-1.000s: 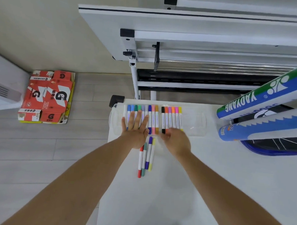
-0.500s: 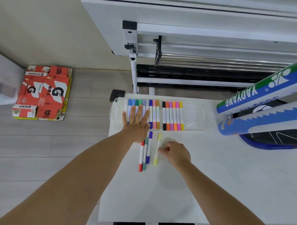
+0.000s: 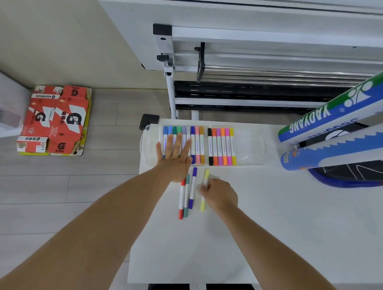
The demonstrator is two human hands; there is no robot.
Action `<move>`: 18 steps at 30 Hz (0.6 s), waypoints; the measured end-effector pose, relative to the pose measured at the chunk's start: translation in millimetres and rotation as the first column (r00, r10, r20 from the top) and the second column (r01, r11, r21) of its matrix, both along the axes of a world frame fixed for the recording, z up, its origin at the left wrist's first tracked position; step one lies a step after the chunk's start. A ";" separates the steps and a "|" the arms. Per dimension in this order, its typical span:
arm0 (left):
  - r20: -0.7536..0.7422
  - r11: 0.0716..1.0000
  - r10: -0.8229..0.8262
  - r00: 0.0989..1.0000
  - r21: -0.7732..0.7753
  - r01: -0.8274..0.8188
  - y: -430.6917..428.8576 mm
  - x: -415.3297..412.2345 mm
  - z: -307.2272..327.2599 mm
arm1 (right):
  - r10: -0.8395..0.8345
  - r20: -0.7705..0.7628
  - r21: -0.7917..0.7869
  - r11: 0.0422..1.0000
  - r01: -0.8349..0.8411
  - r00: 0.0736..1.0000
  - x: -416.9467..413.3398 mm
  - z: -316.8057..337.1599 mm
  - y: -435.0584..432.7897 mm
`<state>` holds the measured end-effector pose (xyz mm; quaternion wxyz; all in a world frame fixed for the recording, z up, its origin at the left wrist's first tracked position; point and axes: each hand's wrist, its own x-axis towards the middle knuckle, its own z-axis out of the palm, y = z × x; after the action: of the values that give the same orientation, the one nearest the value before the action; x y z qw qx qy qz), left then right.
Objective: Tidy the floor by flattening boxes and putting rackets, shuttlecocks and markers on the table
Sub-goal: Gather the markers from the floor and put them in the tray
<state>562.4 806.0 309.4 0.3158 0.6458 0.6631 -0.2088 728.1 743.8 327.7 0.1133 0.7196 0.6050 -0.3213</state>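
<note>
My left hand (image 3: pixel 175 159) lies flat and open on the markers (image 3: pixel 221 146) in the clear tray (image 3: pixel 251 147). My right hand (image 3: pixel 219 196) pinches the yellow marker (image 3: pixel 206 175) on the tabletop (image 3: pixel 270 223). I should lift it level and lay it beside the others.

Upper tube (image 3: pixel 330 115): "YADYANG" in white capitals along the blue band.
Lower tube (image 3: pixel 338 154): "12" near the cap end; the other print there is too small to read.
Boxes (image 3: pixel 54 120): "GATORADE" upside down on a white flap; big "G" logos on red panels.
Markers (image 3: pixel 222 146): barrel print too small to read.
</note>
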 end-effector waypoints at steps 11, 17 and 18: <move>-0.004 1.000 -0.018 1.000 0.006 0.019 0.8 -0.4 1.8 | -0.205 -0.113 0.177 0.959 0.223 0.972 73.1 26.4 79.1; -0.021 1.000 -0.016 1.000 0.009 0.016 0.8 0.4 0.8 | -0.194 -0.051 0.125 0.972 0.199 0.980 81.0 11.4 120.4; -0.024 1.000 -0.015 1.000 0.006 0.015 0.8 0.7 1.1 | -0.204 -0.056 0.108 0.972 0.209 0.977 80.0 8.3 123.6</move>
<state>563.1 806.8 310.6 0.3042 0.6492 0.6626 -0.2167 808.1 867.3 336.0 0.0247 0.7765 0.5465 -0.3127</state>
